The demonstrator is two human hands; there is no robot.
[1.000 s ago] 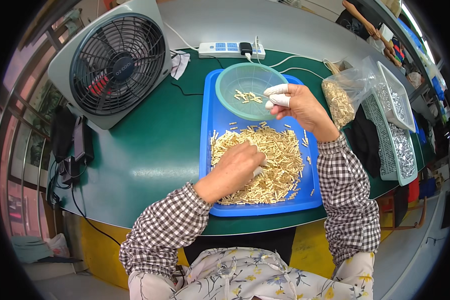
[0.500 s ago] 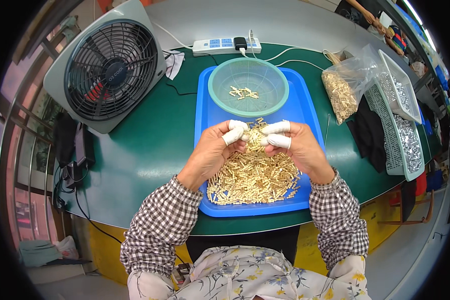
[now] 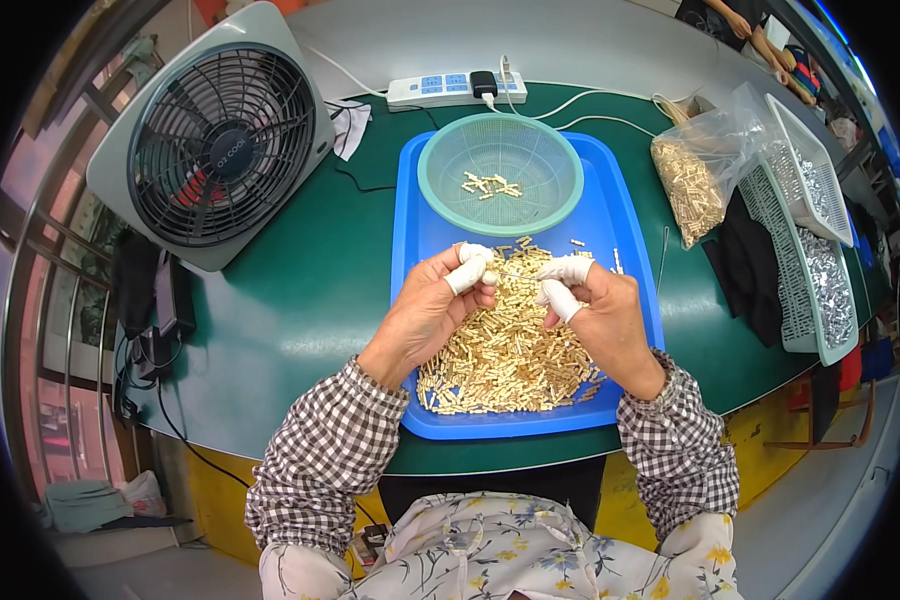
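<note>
My left hand [image 3: 440, 300] is closed in a pinch, white finger cots on its thumb and forefinger. A tiny gold-coloured piece seems to be at its fingertips, mostly hidden. Facing it, my right hand [image 3: 600, 310] also pinches, with white cots on thumb and forefinger. A thin, dark, needle-like rod [image 3: 518, 275] runs from its fingertips toward the left hand. Both hands are over a heap of small brass-coloured cylindrical parts [image 3: 505, 350] in a blue tray [image 3: 450, 430]. At the tray's far end sits a pale green mesh basket [image 3: 440, 205] holding several of these parts.
A large grey fan [image 3: 220, 150] stands at the left. Behind the tray lies a white power strip [image 3: 420, 92] with cables. To the right are a clear bag of brass parts [image 3: 688, 190], a black cloth [image 3: 745, 270] and baskets of silvery parts [image 3: 825, 290].
My right hand has drawn a little to the right, opening a gap between the two hands where the thin rod shows. My left hand stays nearly in place, still pinching.
</note>
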